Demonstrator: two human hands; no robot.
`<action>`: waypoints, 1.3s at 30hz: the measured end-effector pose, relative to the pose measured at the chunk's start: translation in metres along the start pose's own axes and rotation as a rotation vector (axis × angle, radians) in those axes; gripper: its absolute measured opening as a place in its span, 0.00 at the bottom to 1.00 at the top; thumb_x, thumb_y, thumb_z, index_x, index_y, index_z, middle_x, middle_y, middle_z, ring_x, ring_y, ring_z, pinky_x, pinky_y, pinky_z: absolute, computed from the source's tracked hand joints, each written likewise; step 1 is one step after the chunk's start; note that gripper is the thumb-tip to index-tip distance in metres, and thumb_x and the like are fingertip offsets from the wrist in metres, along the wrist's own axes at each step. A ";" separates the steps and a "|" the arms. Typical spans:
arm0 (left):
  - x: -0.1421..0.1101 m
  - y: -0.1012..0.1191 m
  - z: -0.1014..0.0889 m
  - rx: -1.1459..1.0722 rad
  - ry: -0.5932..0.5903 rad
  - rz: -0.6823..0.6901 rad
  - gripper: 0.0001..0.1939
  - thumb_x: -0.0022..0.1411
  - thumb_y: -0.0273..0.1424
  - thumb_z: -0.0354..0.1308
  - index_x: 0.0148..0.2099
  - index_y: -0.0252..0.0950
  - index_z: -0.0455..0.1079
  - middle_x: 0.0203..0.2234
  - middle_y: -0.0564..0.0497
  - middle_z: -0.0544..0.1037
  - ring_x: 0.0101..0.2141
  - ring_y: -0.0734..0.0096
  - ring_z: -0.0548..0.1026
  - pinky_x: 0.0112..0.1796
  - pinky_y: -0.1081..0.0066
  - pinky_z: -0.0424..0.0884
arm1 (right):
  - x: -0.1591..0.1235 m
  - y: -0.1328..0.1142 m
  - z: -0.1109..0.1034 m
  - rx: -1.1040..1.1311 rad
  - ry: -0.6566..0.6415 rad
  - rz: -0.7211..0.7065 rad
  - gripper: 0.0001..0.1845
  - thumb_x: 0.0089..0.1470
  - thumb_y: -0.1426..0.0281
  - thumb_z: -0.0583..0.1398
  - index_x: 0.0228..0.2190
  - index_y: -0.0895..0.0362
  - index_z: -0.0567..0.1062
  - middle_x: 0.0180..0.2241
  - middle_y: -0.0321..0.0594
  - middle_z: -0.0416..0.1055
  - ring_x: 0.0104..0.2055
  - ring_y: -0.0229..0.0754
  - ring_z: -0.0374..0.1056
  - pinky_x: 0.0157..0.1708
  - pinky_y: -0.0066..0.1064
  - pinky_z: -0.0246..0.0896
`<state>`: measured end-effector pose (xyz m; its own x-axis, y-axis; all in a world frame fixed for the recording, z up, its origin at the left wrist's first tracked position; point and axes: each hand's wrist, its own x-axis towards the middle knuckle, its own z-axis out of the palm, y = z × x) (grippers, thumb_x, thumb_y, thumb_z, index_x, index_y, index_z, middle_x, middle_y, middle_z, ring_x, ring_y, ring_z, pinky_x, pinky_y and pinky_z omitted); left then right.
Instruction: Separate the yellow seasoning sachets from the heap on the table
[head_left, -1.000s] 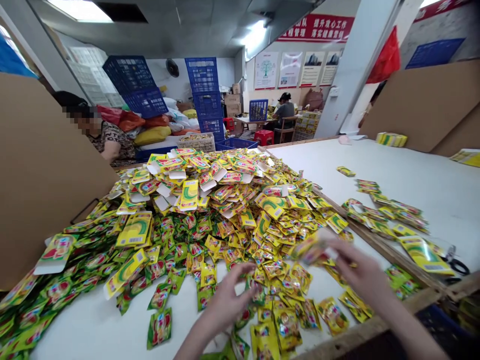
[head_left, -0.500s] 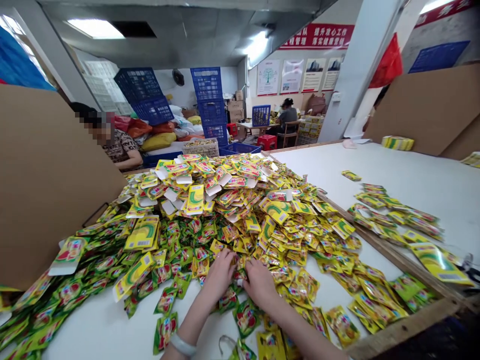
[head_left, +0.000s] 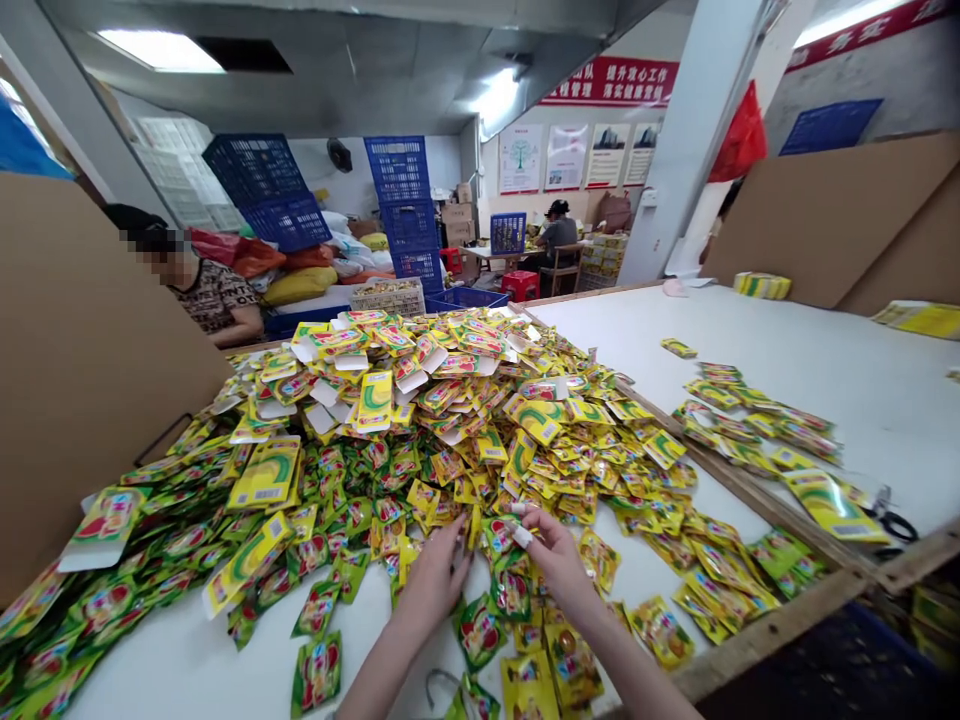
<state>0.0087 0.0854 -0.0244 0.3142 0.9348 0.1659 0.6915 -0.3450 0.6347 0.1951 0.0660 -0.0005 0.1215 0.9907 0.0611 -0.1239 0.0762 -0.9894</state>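
Through the head view, I am seeing the left hand (head_left: 435,572) pinching a yellow packet (head_left: 474,525) edge-on; the right hand (head_left: 560,560) is touching a green packet (head_left: 496,538) at the fingertips, though I cannot tell whether it is gripping. Both packets are sitting between the hands, before the pile (head_left: 450,400). Compared with half a second ago, the hands are standing farther apart, and two white fingertip covers (head_left: 522,537) are showing more clearly
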 end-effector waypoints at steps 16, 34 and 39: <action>-0.022 0.005 -0.005 -0.286 0.042 -0.258 0.20 0.61 0.37 0.42 0.49 0.33 0.66 0.24 0.50 0.75 0.24 0.66 0.75 0.28 0.67 0.71 | -0.015 0.012 0.004 0.253 0.130 0.153 0.15 0.38 0.60 0.66 0.20 0.57 0.69 0.28 0.36 0.72 0.36 0.42 0.67 0.38 0.31 0.61; -0.010 0.017 0.003 -0.272 0.034 -0.088 0.17 0.54 0.37 0.56 0.47 0.43 0.69 0.47 0.47 0.75 0.49 0.57 0.70 0.51 0.58 0.62 | -0.017 0.014 -0.002 0.181 0.146 -0.006 0.13 0.43 0.60 0.64 0.22 0.56 0.68 0.38 0.40 0.70 0.44 0.44 0.65 0.44 0.32 0.59; -0.010 0.005 0.009 -0.314 0.065 -0.154 0.13 0.55 0.37 0.53 0.42 0.41 0.72 0.40 0.46 0.78 0.43 0.56 0.74 0.47 0.57 0.66 | -0.018 0.019 -0.008 0.131 0.164 -0.024 0.15 0.42 0.59 0.64 0.21 0.56 0.67 0.26 0.36 0.68 0.32 0.42 0.67 0.35 0.31 0.62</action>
<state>0.0146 0.0737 -0.0299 0.1728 0.9807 0.0919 0.4907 -0.1667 0.8552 0.1986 0.0491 -0.0218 0.2833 0.9576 0.0514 -0.2445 0.1239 -0.9617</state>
